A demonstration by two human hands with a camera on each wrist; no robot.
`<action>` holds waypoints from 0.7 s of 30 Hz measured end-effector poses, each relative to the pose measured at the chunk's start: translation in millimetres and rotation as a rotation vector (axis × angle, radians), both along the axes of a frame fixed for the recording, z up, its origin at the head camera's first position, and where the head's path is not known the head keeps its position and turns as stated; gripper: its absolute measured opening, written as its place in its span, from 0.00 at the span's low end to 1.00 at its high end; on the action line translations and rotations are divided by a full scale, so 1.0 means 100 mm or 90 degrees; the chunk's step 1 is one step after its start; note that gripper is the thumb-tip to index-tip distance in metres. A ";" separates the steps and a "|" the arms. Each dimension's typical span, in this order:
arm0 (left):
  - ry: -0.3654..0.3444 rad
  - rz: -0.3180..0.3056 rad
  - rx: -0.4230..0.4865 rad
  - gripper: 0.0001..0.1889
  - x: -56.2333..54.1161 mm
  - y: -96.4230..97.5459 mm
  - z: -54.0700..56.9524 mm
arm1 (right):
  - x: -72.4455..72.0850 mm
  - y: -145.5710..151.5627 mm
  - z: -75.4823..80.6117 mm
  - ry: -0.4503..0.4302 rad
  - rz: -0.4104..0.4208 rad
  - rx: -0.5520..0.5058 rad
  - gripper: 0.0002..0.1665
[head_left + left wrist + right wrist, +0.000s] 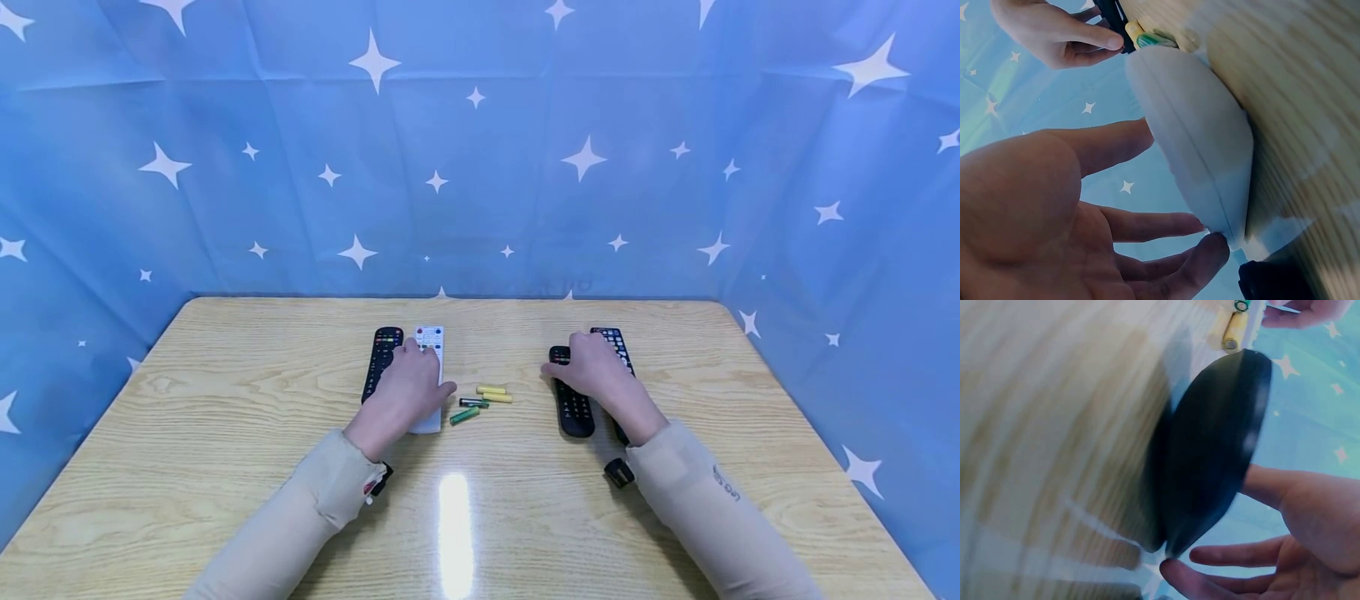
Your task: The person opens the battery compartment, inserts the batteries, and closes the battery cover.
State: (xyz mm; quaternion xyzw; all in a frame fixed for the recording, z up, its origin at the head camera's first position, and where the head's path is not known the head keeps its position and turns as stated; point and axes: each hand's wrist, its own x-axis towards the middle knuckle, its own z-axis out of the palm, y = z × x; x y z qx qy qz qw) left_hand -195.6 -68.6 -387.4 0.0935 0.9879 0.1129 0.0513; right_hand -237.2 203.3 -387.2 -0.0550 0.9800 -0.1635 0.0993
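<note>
My left hand (407,385) reaches over a white remote control (427,422) and grips it across its width. In the left wrist view the thumb meets one side of the white remote and the fingertips touch the opposite edge. Just left of it lies a black remote control (384,350), partly covered by the hand. My right hand (597,368) grips another black remote control (574,413) from above, thumb at its left side. Under that hand, to the right, a black remote with pale buttons (617,340) is partly hidden.
Between the hands lie several small batteries: two yellow ones (495,398), a dark one (472,403) and a green one (464,416). The wooden table (247,375) ends at a blue star-patterned curtain (480,208). Black wrist devices (618,472) hang below both sleeves.
</note>
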 end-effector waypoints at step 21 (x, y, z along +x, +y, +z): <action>-0.053 0.044 0.026 0.38 -0.09 -0.01 -0.02 | 0.20 -0.16 0.20 0.129 0.070 -0.079 0.30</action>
